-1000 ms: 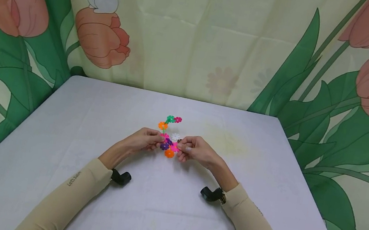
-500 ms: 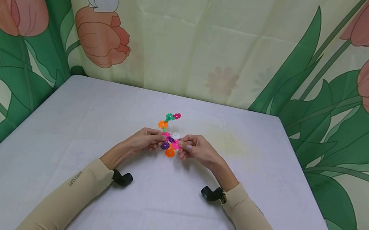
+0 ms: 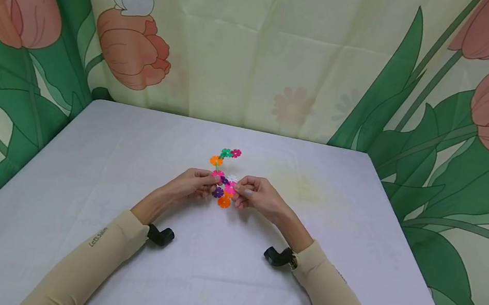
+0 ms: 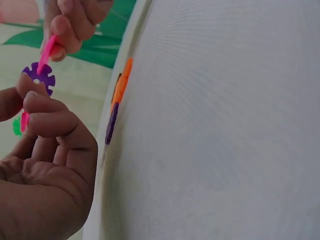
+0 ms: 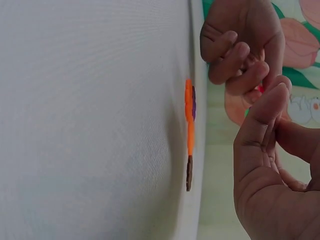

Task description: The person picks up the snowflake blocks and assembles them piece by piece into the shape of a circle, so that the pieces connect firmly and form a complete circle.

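Observation:
My left hand [image 3: 197,183] pinches a chain of toothed plastic interlocking discs near its purple disc [image 4: 44,77]. The chain runs away past a pink disc [image 3: 218,174], an orange disc [image 3: 216,160] and a green disc [image 3: 226,153] to a crimson disc [image 3: 236,153]. Between thumb and fingers, my right hand [image 3: 261,195] holds another pink disc [image 4: 47,54], whose edge meets the purple one; whether it is slotted in I cannot tell. In the right wrist view the fingers hide this contact.
Below the hands, an orange disc [image 3: 224,202], a purple disc [image 3: 218,192] and a brown disc [image 5: 189,173] lie joined on the white-clothed table [image 3: 226,285]. A white disc [image 3: 232,178] shows between the hands. A tulip-print curtain [image 3: 241,42] hangs behind.
Both hands have risen very slightly in the head view. The right hand's pink disc has shifted a little left toward the purple disc; both grips stay the same.

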The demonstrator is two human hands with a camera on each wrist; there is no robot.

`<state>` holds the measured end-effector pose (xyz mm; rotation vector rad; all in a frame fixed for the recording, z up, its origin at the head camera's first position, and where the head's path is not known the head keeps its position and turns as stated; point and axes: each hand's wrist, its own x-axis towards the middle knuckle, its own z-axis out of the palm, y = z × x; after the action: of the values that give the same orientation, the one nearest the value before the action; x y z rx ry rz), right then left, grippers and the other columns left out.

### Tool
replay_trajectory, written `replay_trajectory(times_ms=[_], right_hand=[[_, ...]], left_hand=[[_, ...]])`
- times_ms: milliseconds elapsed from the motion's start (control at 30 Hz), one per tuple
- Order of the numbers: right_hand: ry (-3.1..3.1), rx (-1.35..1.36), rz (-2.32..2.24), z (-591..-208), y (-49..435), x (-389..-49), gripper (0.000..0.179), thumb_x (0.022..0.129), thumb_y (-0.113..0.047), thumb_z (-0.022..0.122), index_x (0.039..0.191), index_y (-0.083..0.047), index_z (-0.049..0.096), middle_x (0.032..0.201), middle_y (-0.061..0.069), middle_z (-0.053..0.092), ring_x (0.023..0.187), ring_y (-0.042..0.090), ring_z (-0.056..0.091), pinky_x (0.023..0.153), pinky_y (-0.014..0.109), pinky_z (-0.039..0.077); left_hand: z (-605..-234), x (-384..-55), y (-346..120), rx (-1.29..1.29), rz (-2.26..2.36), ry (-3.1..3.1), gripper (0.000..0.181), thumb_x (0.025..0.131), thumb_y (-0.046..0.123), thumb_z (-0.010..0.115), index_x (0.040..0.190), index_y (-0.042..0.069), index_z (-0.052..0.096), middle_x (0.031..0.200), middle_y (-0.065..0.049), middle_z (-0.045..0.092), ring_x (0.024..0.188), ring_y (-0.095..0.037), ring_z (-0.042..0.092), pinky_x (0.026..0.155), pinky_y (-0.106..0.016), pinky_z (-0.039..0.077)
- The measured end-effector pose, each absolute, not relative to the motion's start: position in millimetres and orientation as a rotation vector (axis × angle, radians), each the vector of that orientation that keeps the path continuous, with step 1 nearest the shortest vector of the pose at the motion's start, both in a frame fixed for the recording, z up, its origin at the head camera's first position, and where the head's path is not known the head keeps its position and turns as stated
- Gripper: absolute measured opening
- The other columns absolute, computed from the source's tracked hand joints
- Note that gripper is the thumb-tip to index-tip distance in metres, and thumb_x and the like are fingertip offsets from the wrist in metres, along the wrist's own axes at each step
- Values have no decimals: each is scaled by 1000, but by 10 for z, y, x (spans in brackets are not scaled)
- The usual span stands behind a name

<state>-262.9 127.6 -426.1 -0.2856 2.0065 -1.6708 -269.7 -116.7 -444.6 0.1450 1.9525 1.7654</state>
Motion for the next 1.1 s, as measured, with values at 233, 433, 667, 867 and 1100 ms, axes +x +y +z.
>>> replay_trajectory(times_ms=[233,433,667,867,1100], right_hand=[[1994,-311,-1746,-4290,1211,-2597,15,108,-11,59,111,4,63,85,8,73,71,14,71,71,25,62],[2033,-341,-1736,-4322,1166,-2600,16,107,-12,62,109,4,65,91,22,73,68,14,71,70,27,62],[2091,-335,-1628,-4304,1177,-2624,31,109,-23,61,114,7,65,92,16,74,73,19,73,74,32,64],[2274,-364,-1512,-4304,1277,-2690,30,107,-23,64,115,6,69,93,18,75,73,20,73,71,32,64],[2492,-270,-1340,-4340,1391,-2797,20,102,-20,72,114,-4,70,83,12,71,63,20,69,65,32,63]], left_hand=[[-4418,-2637,-1127,253,1702,1915,35,106,28,65,110,-7,69,75,4,62,69,-12,50,64,-23,43],[-4435,-2647,-1131,281,1697,1952,34,106,27,64,106,-7,69,72,4,58,68,-12,49,62,-23,42],[-4422,-2656,-1180,302,1697,1970,31,107,25,61,109,-6,68,77,4,62,71,-12,52,64,-24,44],[-4432,-2697,-1226,241,1734,1943,35,107,25,61,115,-9,65,80,-1,66,70,-13,54,64,-23,45],[-4440,-2702,-1231,223,1739,1919,34,108,27,61,115,-6,67,80,1,67,71,-12,55,64,-21,45]])
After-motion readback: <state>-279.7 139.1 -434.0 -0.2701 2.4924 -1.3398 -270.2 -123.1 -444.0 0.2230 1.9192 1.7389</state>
